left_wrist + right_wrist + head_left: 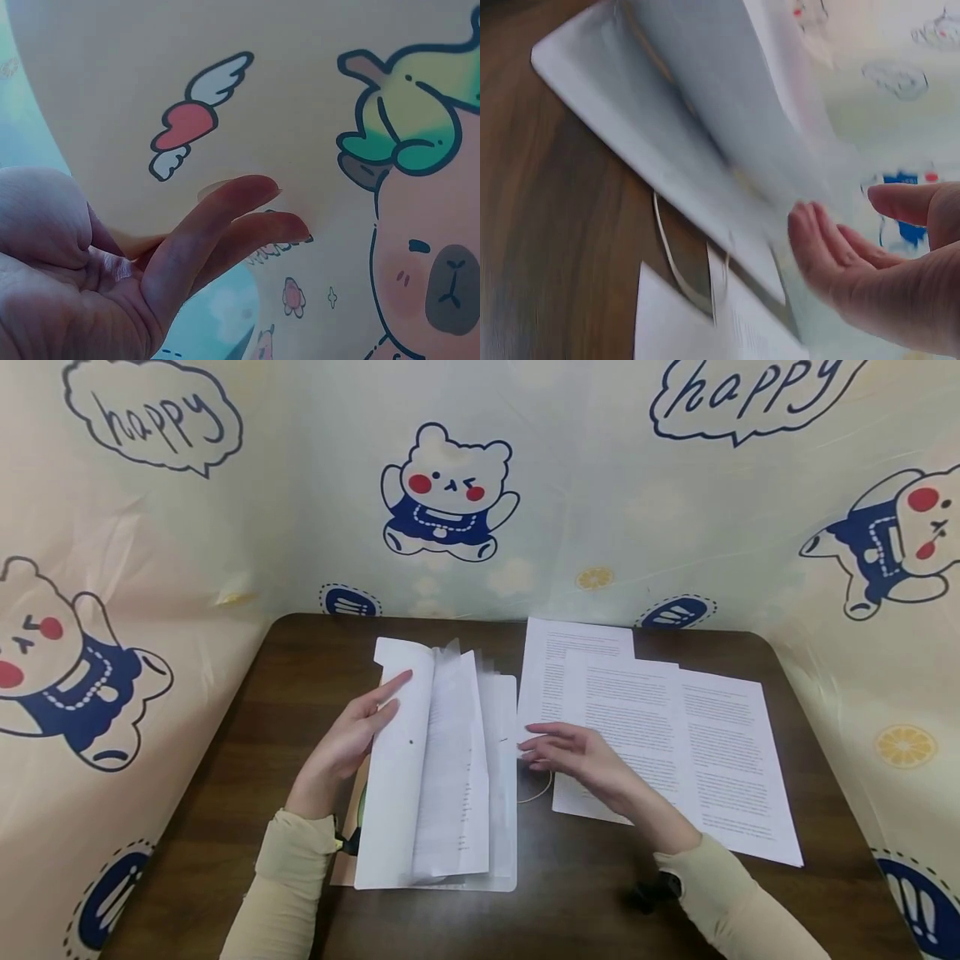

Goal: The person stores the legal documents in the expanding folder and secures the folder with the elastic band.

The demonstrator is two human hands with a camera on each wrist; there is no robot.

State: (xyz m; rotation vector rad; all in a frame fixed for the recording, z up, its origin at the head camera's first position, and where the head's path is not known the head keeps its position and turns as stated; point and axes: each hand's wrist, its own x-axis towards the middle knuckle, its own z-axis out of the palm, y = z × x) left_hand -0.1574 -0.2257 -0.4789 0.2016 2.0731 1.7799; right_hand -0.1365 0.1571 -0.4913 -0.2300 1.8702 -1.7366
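A folder [397, 793] with a white inner cover and clear plastic sleeves lies opened on the table. A printed sheet [456, 777] shows among its sleeves. My left hand [348, 739] grips the folder's raised left cover, some fingers on the white inside and others behind it. The left wrist view shows the cover's outer face [300, 90], printed with a cartoon animal and a winged heart, with fingers against it. Just off the folder's right edge, my right hand [577, 760] hovers with fingers loosely extended, holding nothing; the right wrist view shows a gap between thumb and fingers.
Several printed sheets [626, 735] overlap on the right of the brown table [577, 893]. A thin elastic loop [536, 793] sticks out from the folder's right edge. Cartoon-printed curtains [315, 485] surround the table at the back and sides.
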